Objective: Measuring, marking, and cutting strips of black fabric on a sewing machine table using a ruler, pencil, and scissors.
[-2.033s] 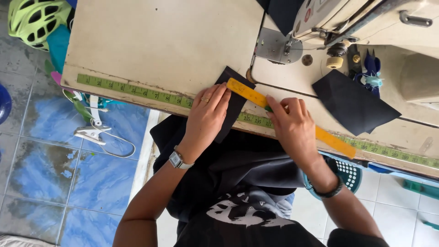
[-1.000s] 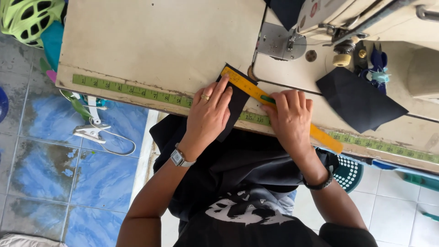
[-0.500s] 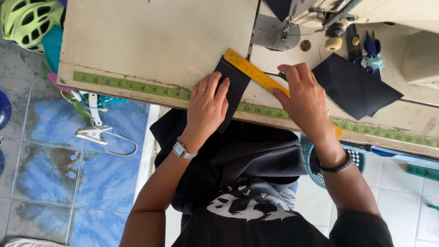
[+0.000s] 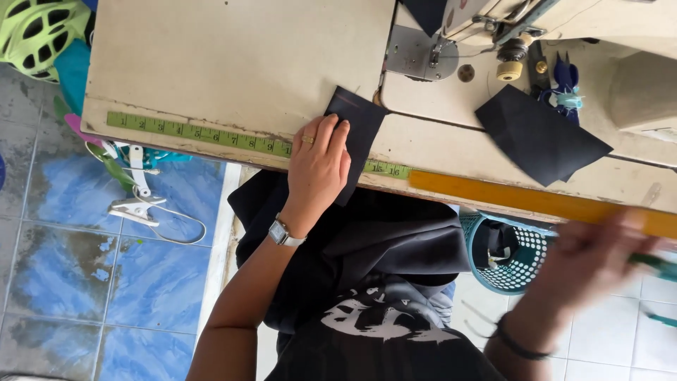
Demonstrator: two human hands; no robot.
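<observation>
- Your left hand lay flat, fingers spread, pressing a dark fabric piece at the sewing table's front edge, over the green measuring tape fixed there.
- Your right hand, blurred, was off that edge to the right, gripping a yellow ruler; whether it also held a green tool I could not tell.
- Bare tabletop stretched left of the fabric.
- A second dark fabric piece lay right of it, below the sewing machine.
- A teal basket stood on the tiled floor beneath.
</observation>
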